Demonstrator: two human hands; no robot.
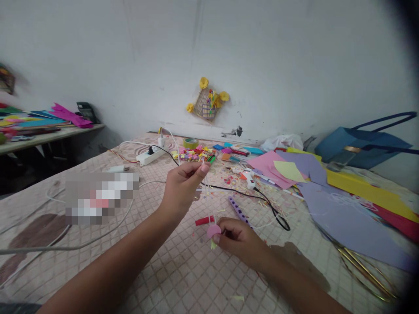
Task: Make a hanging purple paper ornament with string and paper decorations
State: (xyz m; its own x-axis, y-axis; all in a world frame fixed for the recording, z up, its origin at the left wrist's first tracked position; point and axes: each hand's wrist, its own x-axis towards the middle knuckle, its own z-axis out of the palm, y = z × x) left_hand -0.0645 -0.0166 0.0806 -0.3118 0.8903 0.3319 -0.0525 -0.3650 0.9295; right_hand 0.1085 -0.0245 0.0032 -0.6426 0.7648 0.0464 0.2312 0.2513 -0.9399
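Observation:
My left hand is raised over the table, thumb and index finger pinching the top of a thin white string. The string hangs down toward a round pink disc. My right hand is closed on the disc's right edge, lower and to the right. Pale yellow-green strips show just below the disc. A red rolled piece is beside the string, left of the disc; whether it touches the string is unclear. Behind my right hand lies a purple dotted strip.
A white glue gun with a black cord lies beyond my hands. Coloured paper sheets and gold-handled scissors are at right, near a blue bag. A power strip and cables are at left; green tape sits behind.

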